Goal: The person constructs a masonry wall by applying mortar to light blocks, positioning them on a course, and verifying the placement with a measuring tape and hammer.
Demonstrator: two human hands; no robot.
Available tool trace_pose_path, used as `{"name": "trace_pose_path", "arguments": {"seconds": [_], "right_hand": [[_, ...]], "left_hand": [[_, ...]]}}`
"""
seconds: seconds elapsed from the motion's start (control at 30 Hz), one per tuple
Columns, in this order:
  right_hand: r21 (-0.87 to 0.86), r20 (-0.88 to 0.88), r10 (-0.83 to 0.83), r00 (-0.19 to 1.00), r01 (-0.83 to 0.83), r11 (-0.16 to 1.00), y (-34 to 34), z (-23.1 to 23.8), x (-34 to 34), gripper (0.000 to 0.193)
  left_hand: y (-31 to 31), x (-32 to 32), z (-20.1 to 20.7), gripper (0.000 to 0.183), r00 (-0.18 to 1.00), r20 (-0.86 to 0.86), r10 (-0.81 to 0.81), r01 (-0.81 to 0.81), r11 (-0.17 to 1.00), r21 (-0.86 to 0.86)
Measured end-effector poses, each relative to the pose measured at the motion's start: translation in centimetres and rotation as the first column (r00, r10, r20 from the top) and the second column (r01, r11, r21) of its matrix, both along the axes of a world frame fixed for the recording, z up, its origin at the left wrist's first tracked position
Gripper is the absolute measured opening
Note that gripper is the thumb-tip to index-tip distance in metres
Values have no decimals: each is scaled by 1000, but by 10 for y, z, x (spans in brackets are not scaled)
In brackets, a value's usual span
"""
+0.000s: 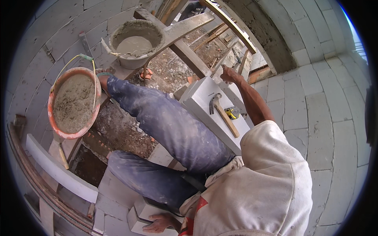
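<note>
My left hand (157, 223) lies spread over a light-grey block (143, 210) at the lower edge, fingers apart. Stretched out at the upper right, my right hand (230, 74) has curled fingers beside the timber frame; what they close on, if anything, is hidden. Near that arm, a claw hammer (225, 117) with a wooden handle rests on a white block (202, 100). Next to its handle sits a yellow and black tape measure (232, 113). My legs, in dusty blue trousers, extend to the left, a foot beside an orange-rimmed bucket (50, 106) of mortar.
Behind the orange-rimmed bucket, a grey bucket (136, 62) of wet mix stands on a plank. Below it lies a wooden-handled tool (63, 156). Crossed timbers (191, 59) span above rubble (118, 126). Block walls (319, 118) rise both sides. A person (191, 10) is at the far top.
</note>
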State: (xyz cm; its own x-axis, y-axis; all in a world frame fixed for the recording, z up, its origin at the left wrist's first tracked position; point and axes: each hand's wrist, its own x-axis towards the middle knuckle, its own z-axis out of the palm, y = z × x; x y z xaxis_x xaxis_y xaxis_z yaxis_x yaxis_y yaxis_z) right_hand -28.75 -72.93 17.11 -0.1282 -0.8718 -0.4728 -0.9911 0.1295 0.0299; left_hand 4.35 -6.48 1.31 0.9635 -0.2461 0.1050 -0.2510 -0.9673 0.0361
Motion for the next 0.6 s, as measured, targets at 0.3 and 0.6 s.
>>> {"name": "trace_pose_path", "arguments": {"seconds": [0.3, 0.6], "right_hand": [[-137, -87, 301, 950, -311, 941, 3, -54, -62, 84], [-120, 2, -193, 981, 192, 974, -36, 33, -38, 77]], "left_hand": [[-25, -4, -4, 82, 994, -79, -75, 67, 993, -99], [39, 8, -29, 82, 992, -77, -95, 95, 995, -7]]}}
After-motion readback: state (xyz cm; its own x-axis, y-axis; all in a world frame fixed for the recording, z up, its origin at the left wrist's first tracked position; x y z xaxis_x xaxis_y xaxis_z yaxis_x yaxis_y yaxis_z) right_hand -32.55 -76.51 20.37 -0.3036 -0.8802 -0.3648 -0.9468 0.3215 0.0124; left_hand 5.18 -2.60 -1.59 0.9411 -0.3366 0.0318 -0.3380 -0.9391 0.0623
